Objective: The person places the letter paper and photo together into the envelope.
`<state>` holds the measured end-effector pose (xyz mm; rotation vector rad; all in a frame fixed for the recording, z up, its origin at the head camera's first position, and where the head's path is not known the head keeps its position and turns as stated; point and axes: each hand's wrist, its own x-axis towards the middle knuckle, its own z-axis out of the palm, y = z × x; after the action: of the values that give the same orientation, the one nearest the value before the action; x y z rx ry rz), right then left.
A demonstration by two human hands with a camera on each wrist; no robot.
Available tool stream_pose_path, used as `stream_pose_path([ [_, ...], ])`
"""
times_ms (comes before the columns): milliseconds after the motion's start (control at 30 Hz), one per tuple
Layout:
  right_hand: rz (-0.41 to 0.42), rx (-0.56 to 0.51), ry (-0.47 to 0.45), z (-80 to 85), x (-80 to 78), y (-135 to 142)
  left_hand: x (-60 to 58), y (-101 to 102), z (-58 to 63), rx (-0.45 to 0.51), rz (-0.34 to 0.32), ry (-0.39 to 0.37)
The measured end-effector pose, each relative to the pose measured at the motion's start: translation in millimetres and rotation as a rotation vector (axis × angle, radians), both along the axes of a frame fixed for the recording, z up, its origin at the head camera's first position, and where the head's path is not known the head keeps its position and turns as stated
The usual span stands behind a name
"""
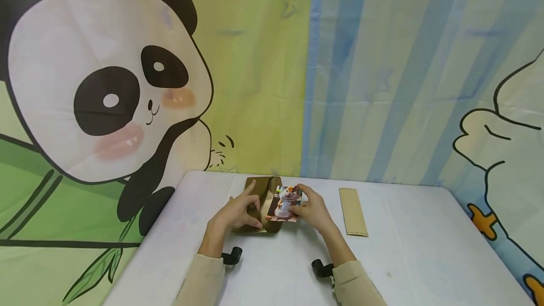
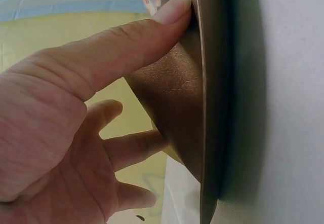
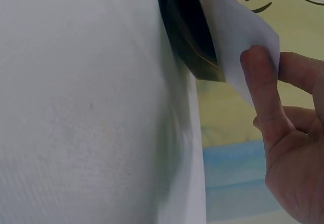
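Observation:
A brown paper envelope lies near the table's back edge, its mouth spread apart. My left hand holds it, the thumb at the paper edge and another finger reaching behind the brown flap. My right hand pinches a picture card between thumb and fingers. A cartoon animal is printed on the card's front; its plain white back faces the right wrist camera. The card overlaps the right side of the envelope's mouth, close to the left hand.
To the right, a flat tan strip lies on the white table. A printed cloth with a large panda hangs behind the table. Black wrist mounts stick out inward from both sleeves.

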<state>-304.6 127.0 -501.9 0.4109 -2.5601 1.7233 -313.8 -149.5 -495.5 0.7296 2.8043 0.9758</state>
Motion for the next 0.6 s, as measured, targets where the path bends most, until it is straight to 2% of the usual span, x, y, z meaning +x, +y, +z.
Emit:
stream_pose_path([
  [100,0.017,0.013,0.017,0.6,1.2,-1.7,-0.1,-0.1,-0.5,-0.002,-0.001,-0.001],
  [333,0.095,0.005,-0.019,-0.6,2.8,-3.4,0.1,0.3,0.1,-0.007,0.006,-0.016],
  [600,0.132,0.023,-0.035,-5.0,1.8,-6.3,-1.0,1.7,0.2,-0.026,0.007,-0.016],
])
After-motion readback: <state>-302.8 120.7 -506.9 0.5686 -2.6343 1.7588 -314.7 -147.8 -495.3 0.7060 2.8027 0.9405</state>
